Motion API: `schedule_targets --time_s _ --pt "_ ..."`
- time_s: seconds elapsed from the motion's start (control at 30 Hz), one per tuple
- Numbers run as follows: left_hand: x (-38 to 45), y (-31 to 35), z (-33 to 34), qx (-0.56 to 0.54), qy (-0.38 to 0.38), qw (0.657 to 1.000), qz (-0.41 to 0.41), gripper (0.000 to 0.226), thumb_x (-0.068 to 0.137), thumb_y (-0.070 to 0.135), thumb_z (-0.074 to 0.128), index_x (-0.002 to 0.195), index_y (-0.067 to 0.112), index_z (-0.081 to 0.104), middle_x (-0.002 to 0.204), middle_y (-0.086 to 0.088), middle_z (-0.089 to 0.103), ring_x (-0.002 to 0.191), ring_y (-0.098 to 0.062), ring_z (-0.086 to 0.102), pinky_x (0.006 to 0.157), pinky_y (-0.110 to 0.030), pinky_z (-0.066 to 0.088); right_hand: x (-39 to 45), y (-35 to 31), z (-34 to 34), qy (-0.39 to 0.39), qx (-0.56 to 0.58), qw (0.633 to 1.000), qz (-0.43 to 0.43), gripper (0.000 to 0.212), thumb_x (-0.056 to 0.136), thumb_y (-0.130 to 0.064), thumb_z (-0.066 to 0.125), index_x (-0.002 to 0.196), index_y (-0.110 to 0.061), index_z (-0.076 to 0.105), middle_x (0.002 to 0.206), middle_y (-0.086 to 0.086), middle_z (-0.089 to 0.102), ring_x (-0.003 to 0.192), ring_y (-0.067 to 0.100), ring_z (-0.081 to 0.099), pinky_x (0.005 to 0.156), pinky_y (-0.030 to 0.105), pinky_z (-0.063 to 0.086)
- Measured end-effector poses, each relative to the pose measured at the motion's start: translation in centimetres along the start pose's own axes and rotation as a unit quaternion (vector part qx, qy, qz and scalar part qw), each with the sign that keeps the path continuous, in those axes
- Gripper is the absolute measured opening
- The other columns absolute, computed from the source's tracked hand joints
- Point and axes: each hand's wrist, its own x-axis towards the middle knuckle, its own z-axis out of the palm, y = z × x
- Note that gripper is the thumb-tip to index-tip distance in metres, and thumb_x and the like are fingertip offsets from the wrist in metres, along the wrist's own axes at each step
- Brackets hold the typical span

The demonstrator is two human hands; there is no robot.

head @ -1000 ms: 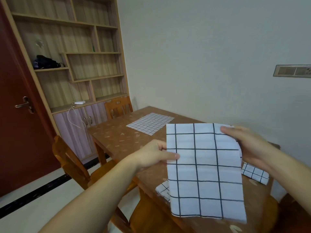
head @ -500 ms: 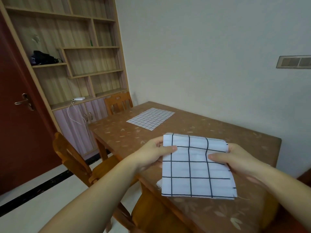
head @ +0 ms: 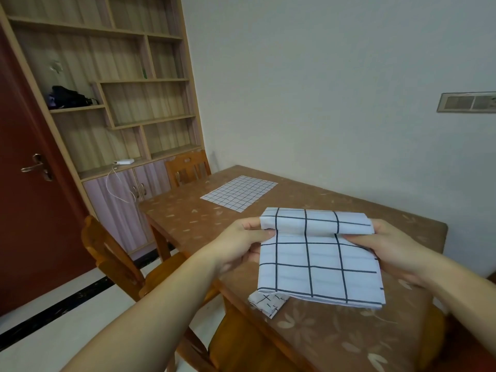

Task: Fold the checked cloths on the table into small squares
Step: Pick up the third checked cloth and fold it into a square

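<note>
Head view: left hand (head: 243, 244) and right hand (head: 386, 249) pinch the side edges of a checked cloth (head: 319, 257) above the near table (head: 188, 218) edge. Light and limp, it is best gripped at corners. Three cloths visible: this one, a flat cloth (head: 240, 193) farther back, a corner (head: 267, 302) beneath.

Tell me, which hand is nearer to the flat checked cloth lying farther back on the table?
Left. The left hand lies just in front of the flat cloth; the right hand is off to its right, farther away.
</note>
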Motion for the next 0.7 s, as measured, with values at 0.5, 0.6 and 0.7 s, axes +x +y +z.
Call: schedule_targets --time_s 0.5,0.6,0.7 --pt "0.4 0.9 0.0 -0.114 0.04 0.989 -0.085 0.039 0.097 0.044 0.053 0.102 0.013 0.076 0.106 -0.013 0.07 0.096 -0.029 0.069 0.08 -0.044 0.061 -0.4 -1.4 -0.9 0.025 -0.146 0.986 -0.081 0.057 0.093 0.013 0.037 0.079 -0.023 0.08 0.096 -0.007 0.077 0.088 0.009 0.072 0.072 0.021 0.058" --pt "0.0 0.8 0.2 -0.062 0.005 0.994 -0.086 0.037 0.098 0.041 0.052 0.111 0.011 0.07 0.094 -0.009 0.072 0.08 -0.021 0.072 0.061 -0.033 0.061 -0.5 -1.5 -1.1 0.034 -0.164 0.982 -0.085 0.064 0.091 0.016 0.033 0.079 -0.027 0.08 0.098 -0.014 0.074 0.09 0.001 0.069 0.076 0.016 0.051" --pt "-0.1 1.0 0.4 -0.001 0.013 0.999 -0.041 0.027 0.097 0.018 0.059 0.119 0.005 0.068 0.111 -0.014 0.074 0.092 -0.024 0.073 0.069 -0.032 0.062 -0.8 -1.9 -1.2 0.011 -0.221 0.971 -0.094 0.068 0.083 0.022 0.029 0.084 -0.025 0.078 0.1 -0.023 0.068 0.086 -0.015 0.062 0.067 0.006 0.045"
